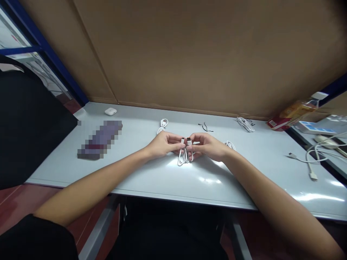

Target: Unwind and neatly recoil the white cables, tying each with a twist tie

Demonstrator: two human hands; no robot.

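Observation:
A white USB cable (pixel 182 158) is folded in a small bundle above the middle of the table, held between my two hands. My left hand (pixel 169 143) pinches one white connector, and my right hand (pixel 202 145) pinches another beside it. Both connector ends point away from me, close together. Behind my left hand lies a coiled white cable (pixel 163 124) bound in the middle. Another white coil (pixel 230 145) shows partly behind my right wrist. Several black twist ties (pixel 205 127) lie beyond my right hand.
A bound white cable (pixel 245 124) lies at the back right, near a red and yellow packet (pixel 282 121). Loose white cables (pixel 311 160) hang over the right side. A white earbud case (pixel 110 111) and a pixelated purple object (pixel 100 141) are left. A cardboard wall (pixel 176 54) stands behind.

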